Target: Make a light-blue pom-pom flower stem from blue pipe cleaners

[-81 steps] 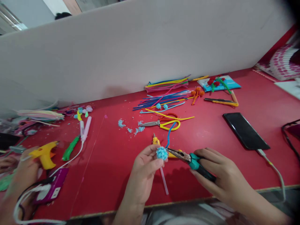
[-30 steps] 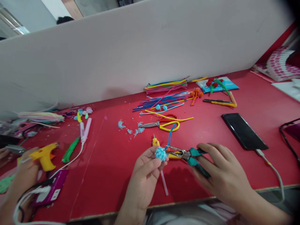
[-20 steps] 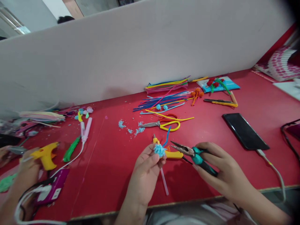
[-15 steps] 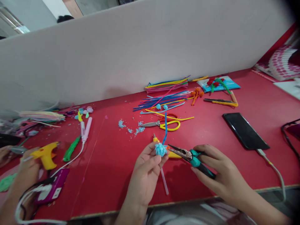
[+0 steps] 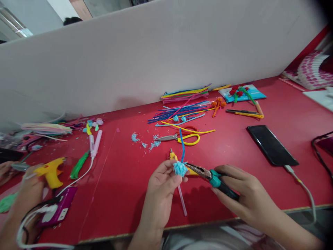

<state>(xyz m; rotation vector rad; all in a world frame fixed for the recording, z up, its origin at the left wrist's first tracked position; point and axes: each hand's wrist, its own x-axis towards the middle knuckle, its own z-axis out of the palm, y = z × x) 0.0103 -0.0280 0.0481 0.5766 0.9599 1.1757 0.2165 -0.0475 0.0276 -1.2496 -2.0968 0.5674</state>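
Note:
My left hand pinches a fluffy light-blue pipe-cleaner ball between thumb and fingers. A dark-blue pipe-cleaner stem rises from the ball. Wrapped round the green-and-black handles of long-nose pliers, my right hand holds their tips against the ball's right side, near the stem's base. Whether the jaws grip a strand I cannot make out. Behind my left hand a yellow glue gun lies partly hidden, with a clear glue stick reaching toward me. Yellow-handled scissors lie just beyond.
Pipe cleaners lie at the back with two small blue balls. Blue fluff is scattered left of the scissors. A phone on a cable lies right. At left, another person's hand holds a yellow glue gun beside a purple power strip.
The blue ball has turned slightly in my left hand, and its stem leans more to the left. The pliers have rotated a little, their jaws now looking closer together at the ball.

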